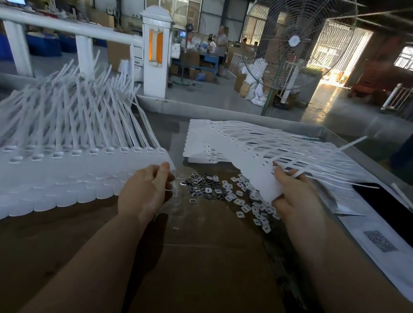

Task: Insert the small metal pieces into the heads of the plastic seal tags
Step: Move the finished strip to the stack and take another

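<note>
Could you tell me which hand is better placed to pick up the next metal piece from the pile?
Probably the left hand: it sits just beside the pile of metal pieces, and its fingers seem to pinch only something tiny. The right hand is busy gripping a seal tag.

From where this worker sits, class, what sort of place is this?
Probably a factory assembly floor: fanned rows of white plastic seal tags, a loose pile of small metal pieces on the bench, and a large wire-caged industrial fan behind.
</note>
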Demonstrator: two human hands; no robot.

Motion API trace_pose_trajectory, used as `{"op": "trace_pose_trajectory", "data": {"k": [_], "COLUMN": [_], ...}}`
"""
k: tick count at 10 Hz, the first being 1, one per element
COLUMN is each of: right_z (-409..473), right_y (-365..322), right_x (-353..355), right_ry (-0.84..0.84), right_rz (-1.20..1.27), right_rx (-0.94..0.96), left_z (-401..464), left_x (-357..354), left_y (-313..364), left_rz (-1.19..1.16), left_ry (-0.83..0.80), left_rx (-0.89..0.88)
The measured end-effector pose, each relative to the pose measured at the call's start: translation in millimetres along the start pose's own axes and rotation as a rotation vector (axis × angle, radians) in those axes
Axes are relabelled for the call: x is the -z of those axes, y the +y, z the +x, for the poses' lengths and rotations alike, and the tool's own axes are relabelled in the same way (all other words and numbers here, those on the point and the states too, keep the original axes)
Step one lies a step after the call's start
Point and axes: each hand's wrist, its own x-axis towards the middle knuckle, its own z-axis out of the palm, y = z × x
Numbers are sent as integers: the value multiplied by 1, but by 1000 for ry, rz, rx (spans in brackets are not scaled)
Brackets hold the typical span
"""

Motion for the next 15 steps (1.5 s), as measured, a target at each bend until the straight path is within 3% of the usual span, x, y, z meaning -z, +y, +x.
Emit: {"op": "trace_pose_trajectory", "data": {"k": [3, 6, 10, 11, 12, 14, 15], "right_z": [2, 6, 13, 17, 20, 34, 40], "right_y": [5, 17, 24, 17, 19, 36, 38], "right_x": [-44, -67, -94, -97, -102, -111, -116], "right_ry": [64, 9, 144, 97, 118, 119, 129], "right_rz": [60, -203, -112, -831, -961, -942, -754], "right_rx": [-62, -5, -87, -32, 69, 36, -18], "left_z": [-2, -2, 1, 2, 3, 4, 4], "left_x": [2, 2, -3, -4, -4, -6, -6], "left_y": [4, 2, -5, -6, -6, -17, -19], "left_rz": [3, 20, 56, 35, 21, 89, 126], "left_ry": [-31, -43, -54, -63, -65, -42, -40], "left_rx": [7, 6, 15, 32, 42, 25, 15]}}
